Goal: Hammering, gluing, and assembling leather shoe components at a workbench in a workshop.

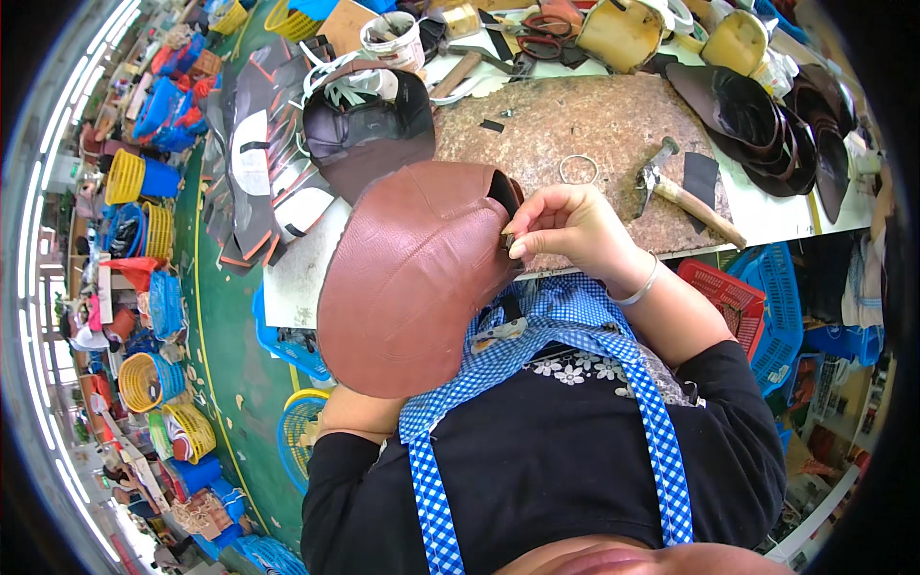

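A large curved brown leather piece (407, 278), with stitched seams and a dark opening at its right end, is raised in front of my apron. My right hand (561, 225) has thumb and index finger pinched together at that opening's edge; whatever they grip there is too small to make out. Behind the leather my left forearm (359, 414) disappears, and the leather covers my left hand, so its fingers do not show. On the table just beyond lies a similar dark-lined piece (369, 125) with pale laces beside it.
A hammer (685, 192) and a thin ring (578, 170) lie on a worn board (537, 125). Dark curved pieces are stacked (757, 125) at the right. Scissors (546, 34) and a white bucket (391, 40) stand farther back. A red basket (724, 302) sits below the table.
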A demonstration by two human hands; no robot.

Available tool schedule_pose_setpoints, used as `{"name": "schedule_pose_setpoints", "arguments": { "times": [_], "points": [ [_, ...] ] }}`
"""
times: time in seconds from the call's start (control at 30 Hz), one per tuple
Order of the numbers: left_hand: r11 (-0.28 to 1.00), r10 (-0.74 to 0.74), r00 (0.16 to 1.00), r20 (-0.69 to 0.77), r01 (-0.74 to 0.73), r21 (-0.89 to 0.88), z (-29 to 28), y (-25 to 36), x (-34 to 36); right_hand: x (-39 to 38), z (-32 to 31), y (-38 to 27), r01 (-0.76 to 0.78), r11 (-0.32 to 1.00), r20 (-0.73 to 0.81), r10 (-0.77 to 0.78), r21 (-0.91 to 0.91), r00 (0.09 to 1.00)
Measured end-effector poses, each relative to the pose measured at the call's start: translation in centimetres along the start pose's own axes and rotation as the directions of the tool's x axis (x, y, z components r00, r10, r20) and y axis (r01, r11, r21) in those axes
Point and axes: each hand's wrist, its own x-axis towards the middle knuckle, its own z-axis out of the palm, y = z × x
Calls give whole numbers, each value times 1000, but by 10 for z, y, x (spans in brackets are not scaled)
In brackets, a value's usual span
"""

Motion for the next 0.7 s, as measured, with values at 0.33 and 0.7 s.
{"name": "schedule_pose_setpoints", "arguments": {
  "times": [0.33,0.7],
  "points": [
    [1000,29,999,32,-29,-4,2,3,3,-6,1,13,64,995,-93,-72,-82,993],
    [998,55,997,63,-56,12,5,10,7,-21,-8,29,57,996,-67,-52,70,996]
  ]
}}
